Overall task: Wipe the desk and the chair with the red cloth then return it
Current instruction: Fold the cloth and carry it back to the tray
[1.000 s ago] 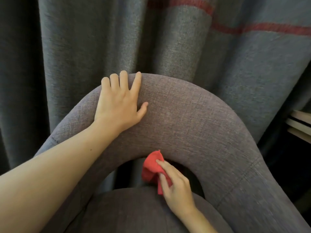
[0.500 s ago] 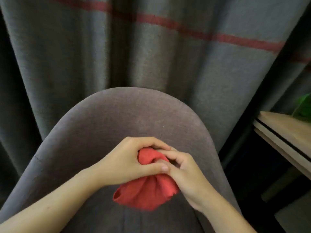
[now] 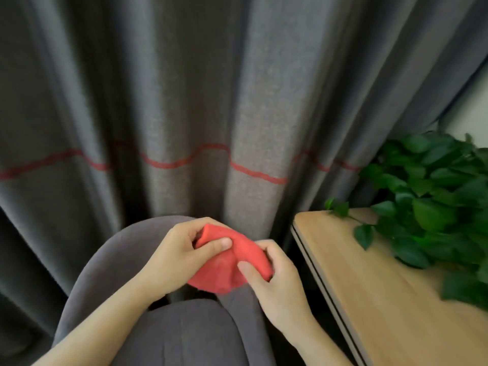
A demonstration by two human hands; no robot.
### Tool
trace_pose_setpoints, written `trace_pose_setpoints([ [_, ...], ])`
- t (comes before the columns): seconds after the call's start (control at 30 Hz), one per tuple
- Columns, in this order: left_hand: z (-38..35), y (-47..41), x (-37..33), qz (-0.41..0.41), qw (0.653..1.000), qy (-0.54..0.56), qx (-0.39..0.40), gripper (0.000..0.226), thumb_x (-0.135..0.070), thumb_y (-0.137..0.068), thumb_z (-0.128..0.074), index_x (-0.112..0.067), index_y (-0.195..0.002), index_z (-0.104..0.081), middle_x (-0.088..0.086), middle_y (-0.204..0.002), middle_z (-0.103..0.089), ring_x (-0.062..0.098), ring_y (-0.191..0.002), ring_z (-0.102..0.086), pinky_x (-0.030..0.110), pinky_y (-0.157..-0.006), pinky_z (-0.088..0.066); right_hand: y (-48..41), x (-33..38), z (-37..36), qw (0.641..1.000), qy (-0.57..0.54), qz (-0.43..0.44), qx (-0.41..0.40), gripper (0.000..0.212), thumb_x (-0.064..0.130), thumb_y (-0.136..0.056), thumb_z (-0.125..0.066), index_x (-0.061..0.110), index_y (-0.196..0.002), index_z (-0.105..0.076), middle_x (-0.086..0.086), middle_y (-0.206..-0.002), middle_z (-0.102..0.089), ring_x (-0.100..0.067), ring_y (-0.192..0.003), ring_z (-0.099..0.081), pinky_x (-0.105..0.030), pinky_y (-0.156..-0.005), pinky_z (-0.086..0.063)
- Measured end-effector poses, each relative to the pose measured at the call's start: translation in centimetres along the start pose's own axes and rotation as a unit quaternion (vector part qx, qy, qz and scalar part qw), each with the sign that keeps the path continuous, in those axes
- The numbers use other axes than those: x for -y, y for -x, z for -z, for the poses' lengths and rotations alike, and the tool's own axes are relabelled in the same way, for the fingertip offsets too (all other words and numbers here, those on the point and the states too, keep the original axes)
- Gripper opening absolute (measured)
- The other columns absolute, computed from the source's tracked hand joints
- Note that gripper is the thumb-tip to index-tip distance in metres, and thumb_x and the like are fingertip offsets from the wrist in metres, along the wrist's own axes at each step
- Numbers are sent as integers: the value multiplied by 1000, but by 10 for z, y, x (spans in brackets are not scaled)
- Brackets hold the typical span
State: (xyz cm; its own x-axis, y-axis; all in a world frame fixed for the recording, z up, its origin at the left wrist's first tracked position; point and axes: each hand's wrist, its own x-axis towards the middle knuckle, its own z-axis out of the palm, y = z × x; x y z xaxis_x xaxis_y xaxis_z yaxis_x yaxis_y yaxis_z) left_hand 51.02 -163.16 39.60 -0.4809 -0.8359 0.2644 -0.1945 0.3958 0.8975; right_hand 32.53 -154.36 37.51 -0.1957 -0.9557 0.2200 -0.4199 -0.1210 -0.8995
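Note:
The red cloth point(image 3: 232, 265) is bunched between both of my hands, held above the grey fabric chair point(image 3: 116, 252). My left hand point(image 3: 179, 254) pinches its upper left part with thumb and fingers. My right hand point(image 3: 274, 281) grips its right side, thumb on the front. The chair's curved backrest rises below and left of the hands, and its seat cushion point(image 3: 184, 336) lies under my forearms. The light wooden desk point(image 3: 375, 291) runs along the right side, its left edge close to my right wrist.
A grey curtain point(image 3: 184, 101) with a thin red stripe hangs right behind the chair and fills the background. A leafy green plant point(image 3: 435, 202) spreads over the far right part of the desk. A dark gap separates chair and desk.
My left hand left the chair's backrest and joined the right hand on the cloth. Both hands have lifted the cloth, and the view swung right, bringing the desk and plant in.

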Motion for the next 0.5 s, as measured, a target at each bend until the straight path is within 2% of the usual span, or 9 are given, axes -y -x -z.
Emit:
trace_pose_setpoints([
  [0.13, -24, -6, -87, 83, 987, 133, -30, 26, -50, -85, -68, -28, -95, -75, 1, -95, -80, 14, -91, -75, 32, -79, -60, 6, 60, 73, 987, -138, -23, -85, 22, 45, -78, -71, 34, -98, -69, 4, -97, -77, -11, -92, -73, -26, -77, -57],
  [0.23, -52, -10, -145, 101, 978, 176, -41, 26, -54, -84, -70, -33, -97, -74, -1, -101, -79, 12, -96, -75, 30, -80, -59, 15, 96, 113, 979, -156, -36, -129, 19, 45, -85, -65, 31, -96, -70, 3, -97, -78, -12, -91, -74, -28, -78, -58],
  [0.33, -80, -7, -192, 120, 965, 232, -21, 39, -56, -70, -79, -34, -102, -72, -1, -107, -79, 14, -100, -76, 29, -79, -60, 27, 122, 151, 975, -89, -35, -201, 23, 47, -91, -54, 29, -90, -69, 14, -90, -76, -1, -83, -71, -16, -70, -50],
  [0.37, -90, -3, -203, 124, 962, 242, -12, 43, -53, -68, -81, -33, -105, -71, -3, -108, -79, 13, -101, -76, 27, -78, -60, 33, 128, 164, 972, -55, -30, -226, 29, 49, -92, -50, 26, -89, -68, 13, -88, -75, -1, -82, -69, -17, -70, -49],
  [0.43, -110, 8, -221, 120, 961, 247, 8, 43, -47, -76, -82, -31, -113, -69, -8, -110, -79, 9, -102, -75, 20, -77, -59, 49, 137, 186, 961, 62, -29, -266, 42, 60, -92, -39, 24, -91, -61, 7, -86, -70, -10, -85, -65, -32, -77, -50],
  [0.5, -128, 22, -235, 106, 965, 240, 22, 34, -42, -86, -71, -31, -118, -67, -13, -111, -78, 6, -103, -74, 18, -79, -58, 70, 146, 197, 940, 126, -42, -313, 45, 65, -91, -27, 29, -91, -55, 10, -84, -65, -8, -82, -62, -36, -74, -49],
])
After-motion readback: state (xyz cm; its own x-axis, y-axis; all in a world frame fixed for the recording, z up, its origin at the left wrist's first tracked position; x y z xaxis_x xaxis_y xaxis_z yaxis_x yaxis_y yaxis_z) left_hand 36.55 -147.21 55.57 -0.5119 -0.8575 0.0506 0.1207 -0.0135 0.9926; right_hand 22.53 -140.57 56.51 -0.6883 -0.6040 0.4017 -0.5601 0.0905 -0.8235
